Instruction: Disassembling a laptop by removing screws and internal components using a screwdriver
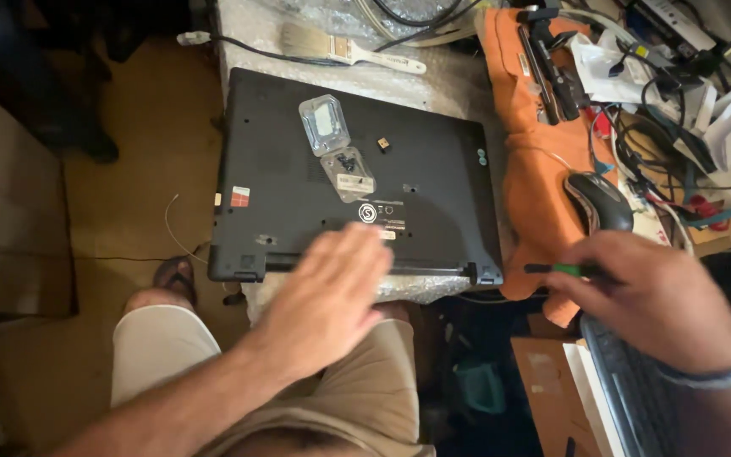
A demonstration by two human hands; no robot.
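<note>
A black laptop lies upside down on bubble wrap on a table. My left hand hovers flat over its near edge, fingers together and extended, holding nothing. My right hand is off to the right of the laptop, closed on a green-handled screwdriver whose dark tip points left. A clear plastic case lies open on the laptop's base, with small dark screws in one half. A tiny dark part sits beside the case.
A paintbrush lies behind the laptop. An orange cloth at the right carries dark tools, with a computer mouse and tangled cables beyond. A keyboard and cardboard box sit lower right. My knees are below the table.
</note>
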